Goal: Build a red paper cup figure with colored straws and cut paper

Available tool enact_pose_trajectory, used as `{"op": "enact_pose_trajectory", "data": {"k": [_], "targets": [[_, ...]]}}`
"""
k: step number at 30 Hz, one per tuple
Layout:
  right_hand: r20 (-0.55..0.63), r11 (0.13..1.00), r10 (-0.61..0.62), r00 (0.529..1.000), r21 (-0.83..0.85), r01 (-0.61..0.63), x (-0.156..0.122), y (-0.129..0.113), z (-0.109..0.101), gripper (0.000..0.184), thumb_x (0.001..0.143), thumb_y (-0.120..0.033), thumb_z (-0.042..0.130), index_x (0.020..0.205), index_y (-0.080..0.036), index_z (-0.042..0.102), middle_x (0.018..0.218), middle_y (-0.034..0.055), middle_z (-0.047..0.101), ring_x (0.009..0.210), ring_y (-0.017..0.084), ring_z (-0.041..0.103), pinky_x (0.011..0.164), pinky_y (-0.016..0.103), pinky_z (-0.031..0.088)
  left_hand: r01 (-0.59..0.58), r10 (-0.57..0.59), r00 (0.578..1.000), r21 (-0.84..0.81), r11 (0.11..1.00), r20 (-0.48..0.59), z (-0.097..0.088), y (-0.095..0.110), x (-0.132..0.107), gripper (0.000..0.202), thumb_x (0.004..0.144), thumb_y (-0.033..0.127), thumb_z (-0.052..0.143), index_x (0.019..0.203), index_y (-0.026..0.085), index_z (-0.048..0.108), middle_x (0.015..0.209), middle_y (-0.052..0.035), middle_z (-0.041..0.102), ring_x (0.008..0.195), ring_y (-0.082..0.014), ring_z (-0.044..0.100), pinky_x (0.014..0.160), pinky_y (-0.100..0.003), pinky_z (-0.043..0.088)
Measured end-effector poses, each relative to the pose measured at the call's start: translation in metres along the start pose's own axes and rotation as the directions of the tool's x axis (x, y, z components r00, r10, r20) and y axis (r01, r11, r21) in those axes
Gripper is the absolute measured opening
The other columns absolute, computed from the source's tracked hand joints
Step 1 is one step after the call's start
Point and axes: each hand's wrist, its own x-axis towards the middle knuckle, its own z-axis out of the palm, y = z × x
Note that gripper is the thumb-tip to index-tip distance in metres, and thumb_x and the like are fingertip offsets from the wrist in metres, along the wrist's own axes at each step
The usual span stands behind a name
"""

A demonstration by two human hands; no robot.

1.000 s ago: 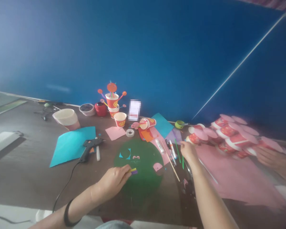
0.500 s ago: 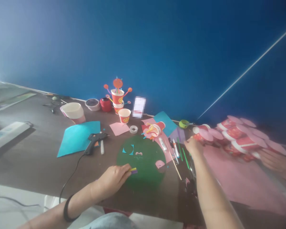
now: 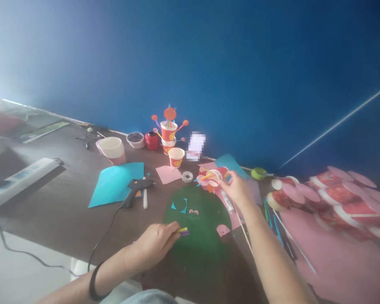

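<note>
My left hand rests at the near edge of a dark green paper disc and pinches short yellow and purple strips. My right hand reaches across the disc's far right side, fingers curled close to a red paper cup lying on its side with strips sticking out. Whether it grips the cup is unclear. Small cyan and pink cut-outs lie on the disc. A white glue stick lies just under my right hand.
A black glue gun lies on cyan paper. A tape roll, small cups, a decorated cup figure and a large cup stand further back. Red cups with pink lids crowd the right on pink paper.
My right hand has moved left, from the pens and red cups at the right over to the cup lying on its side. The camera has shifted. The left hand stays put.
</note>
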Motion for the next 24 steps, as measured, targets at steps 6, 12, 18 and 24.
{"op": "enact_pose_trajectory", "data": {"k": [6,12,18,24], "targets": [[-0.042,0.996,-0.059,0.997,-0.062,0.056,0.008,-0.037,0.011,0.024,0.087,-0.032,0.045,0.097,-0.016,0.060,0.090,0.0126,0.067,0.082,0.025,0.064,0.066,0.029,0.040,0.006,-0.006,1.000,-0.029,1.000,0.025,-0.002,0.000,-0.001,0.030,0.096,0.033,0.026,0.086,0.020,0.052,0.069,-0.0006,0.060,0.058,-0.0137,0.057,0.052,-0.023,0.031],[0.016,0.998,-0.018,1.000,-0.058,0.019,0.070,-0.027,-0.030,0.020,0.081,-0.035,0.056,0.090,-0.020,0.066,0.089,0.0104,0.068,0.088,0.026,0.063,0.067,0.029,0.041,0.053,-0.051,0.998,-0.092,0.994,0.023,-0.011,-0.010,-0.007,0.032,0.095,0.034,0.026,0.080,0.019,0.050,0.061,0.0005,0.055,0.052,-0.0121,0.051,0.049,-0.022,0.029],[0.236,0.996,0.088,0.968,-0.031,-0.083,0.145,-0.035,-0.034,0.027,0.088,-0.034,0.055,0.108,-0.016,0.058,0.106,0.0070,0.061,0.090,0.018,0.061,0.076,0.035,0.050,0.069,-0.069,0.998,-0.186,0.980,0.010,-0.015,-0.015,-0.011,0.032,0.095,0.037,0.027,0.078,0.019,0.048,0.062,0.0001,0.055,0.051,-0.0111,0.048,0.050,-0.022,0.029],[0.367,0.986,0.140,0.920,0.028,-0.162,0.178,-0.045,-0.024,0.031,0.089,-0.031,0.055,0.116,-0.017,0.054,0.116,0.0075,0.057,0.097,0.020,0.059,0.081,0.040,0.050,0.096,-0.096,0.995,-0.203,0.974,0.010,-0.016,-0.025,-0.018,0.032,0.095,0.036,0.025,0.076,0.020,0.045,0.062,0.0005,0.053,0.053,-0.0113,0.047,0.052,-0.023,0.029]]}}
